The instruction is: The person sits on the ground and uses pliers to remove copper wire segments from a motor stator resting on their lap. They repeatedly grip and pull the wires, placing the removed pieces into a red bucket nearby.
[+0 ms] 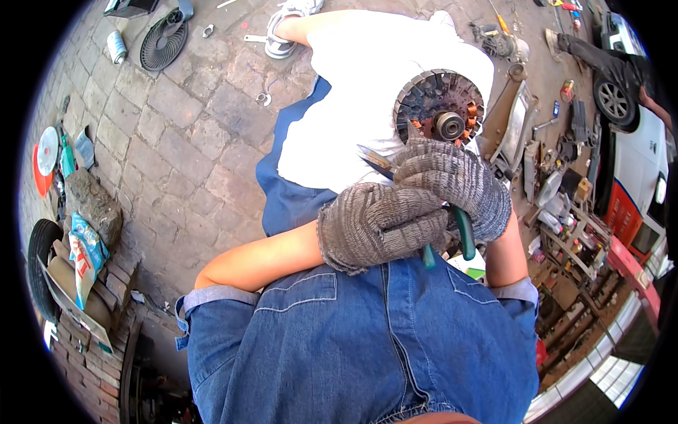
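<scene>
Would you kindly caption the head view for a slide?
Gloved left hand and right hand on green-handled pliers near a round metal part on white cloth.

Gray-gloved, a left hand (381,227) and right hand (458,182) clasp green-handled pliers (464,234) beside a round, copper-wound motor part (432,106) toward one o'clock, against white cloth (367,78); a black fan (164,44) lies between ten and eleven o'clock, a vehicle (633,159) near three.

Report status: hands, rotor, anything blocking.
Right hand closed on green-handled pliers, left hand alongside. Slotted rotor over white cloth, copper windings showing. Right hand hides rotor's lower edge.
</scene>
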Tool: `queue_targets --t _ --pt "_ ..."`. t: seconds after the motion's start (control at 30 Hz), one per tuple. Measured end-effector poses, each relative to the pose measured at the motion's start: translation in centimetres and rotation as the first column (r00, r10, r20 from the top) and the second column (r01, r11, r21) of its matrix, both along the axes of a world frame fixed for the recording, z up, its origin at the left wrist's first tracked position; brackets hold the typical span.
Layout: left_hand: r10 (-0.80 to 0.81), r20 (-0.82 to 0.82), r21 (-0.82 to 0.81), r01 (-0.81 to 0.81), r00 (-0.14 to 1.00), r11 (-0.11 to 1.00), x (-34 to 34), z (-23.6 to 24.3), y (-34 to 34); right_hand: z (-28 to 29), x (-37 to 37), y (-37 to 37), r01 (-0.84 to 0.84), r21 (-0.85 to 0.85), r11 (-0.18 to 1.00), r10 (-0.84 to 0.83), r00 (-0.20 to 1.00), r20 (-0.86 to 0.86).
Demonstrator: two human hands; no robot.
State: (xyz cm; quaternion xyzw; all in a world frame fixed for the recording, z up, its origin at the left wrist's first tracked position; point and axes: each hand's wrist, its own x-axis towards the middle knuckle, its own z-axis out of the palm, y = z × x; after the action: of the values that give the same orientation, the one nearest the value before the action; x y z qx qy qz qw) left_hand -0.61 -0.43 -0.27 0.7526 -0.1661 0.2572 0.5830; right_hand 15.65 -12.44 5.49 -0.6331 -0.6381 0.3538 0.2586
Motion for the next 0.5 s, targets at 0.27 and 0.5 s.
queue_targets --t 0.27,0.5 --pt "0.032 -0.086 0.285 -0.006 0.996 0.959 1.5 2.7 0.9 -0.7 -0.2 -0.4 0.006 -0.075 0.997 0.005 0.990 0.139" --pt "-0.305 -0.225 0.236 0.356 0.925 0.904 1.5 -2.4 -3.7 1.0 -0.4 -0.1 0.042 -0.066 0.997 -0.025 0.972 0.233"
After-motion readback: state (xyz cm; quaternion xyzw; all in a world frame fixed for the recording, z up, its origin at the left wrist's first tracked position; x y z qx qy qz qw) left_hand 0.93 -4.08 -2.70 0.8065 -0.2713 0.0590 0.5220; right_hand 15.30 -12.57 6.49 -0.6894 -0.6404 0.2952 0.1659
